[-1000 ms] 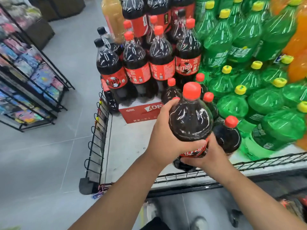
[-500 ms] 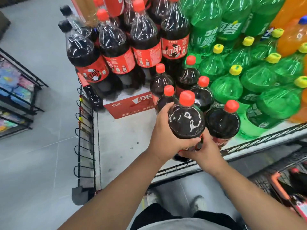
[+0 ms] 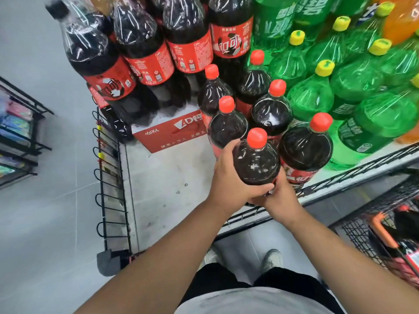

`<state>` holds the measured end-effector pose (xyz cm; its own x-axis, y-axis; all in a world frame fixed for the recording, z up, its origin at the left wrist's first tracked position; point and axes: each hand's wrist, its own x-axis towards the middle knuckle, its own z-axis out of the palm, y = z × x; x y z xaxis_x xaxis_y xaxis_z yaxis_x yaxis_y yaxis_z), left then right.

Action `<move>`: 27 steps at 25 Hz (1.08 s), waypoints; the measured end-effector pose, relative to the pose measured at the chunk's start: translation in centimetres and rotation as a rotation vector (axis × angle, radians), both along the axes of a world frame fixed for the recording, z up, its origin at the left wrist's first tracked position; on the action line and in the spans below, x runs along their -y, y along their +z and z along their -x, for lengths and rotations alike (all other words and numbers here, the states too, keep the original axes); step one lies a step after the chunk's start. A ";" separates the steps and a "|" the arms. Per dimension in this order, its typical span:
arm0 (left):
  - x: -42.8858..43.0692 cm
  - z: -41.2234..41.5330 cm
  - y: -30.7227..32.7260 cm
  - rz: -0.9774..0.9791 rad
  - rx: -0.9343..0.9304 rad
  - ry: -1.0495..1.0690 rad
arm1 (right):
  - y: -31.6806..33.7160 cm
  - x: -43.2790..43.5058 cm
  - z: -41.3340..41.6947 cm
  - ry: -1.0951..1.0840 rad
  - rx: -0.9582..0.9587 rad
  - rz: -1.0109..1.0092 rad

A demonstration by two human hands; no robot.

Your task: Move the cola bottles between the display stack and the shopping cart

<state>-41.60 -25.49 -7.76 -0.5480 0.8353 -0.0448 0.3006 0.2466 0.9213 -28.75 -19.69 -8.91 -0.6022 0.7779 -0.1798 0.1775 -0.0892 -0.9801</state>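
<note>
Red cap [image 3: 256, 138] on top and dark cola below: the cola bottle [image 3: 256, 164] is upright between my two hands, at the front edge of the display stack [image 3: 158, 177]. My left hand [image 3: 229, 184] is wrapped round its left side. My right hand [image 3: 280, 196] is clamped on it lower, from the right.

Its base is hidden, so I cannot tell if it rests on the platform. I judge this is the transfer moment at the stack.

The shopping cart [image 3: 383, 225] is below and right of my right hand. The next move calls for a steady two-hand carry, because other cola bottles stand just beside my fingers.

On labels beyond my left hand I read "可" and "汽水". The red carton [image 3: 167, 134] shows "AD钙".
</note>
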 end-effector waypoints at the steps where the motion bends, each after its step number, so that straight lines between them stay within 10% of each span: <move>1: 0.0 -0.1 -0.2 -0.004 -0.006 0.001 | -0.1 0.0 0.0 -0.005 0.006 -0.002; 27: 0.6 -0.8 -0.2 0.120 -0.076 -0.038 | -1.9 -0.5 -2.1 -0.007 0.403 -0.294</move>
<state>-40.85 -26.10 -7.96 -0.5217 0.8465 -0.1057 0.3793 0.3412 0.8600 -26.68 -19.15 -10.81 -0.5248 0.8341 -0.1697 0.5474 0.1781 -0.8177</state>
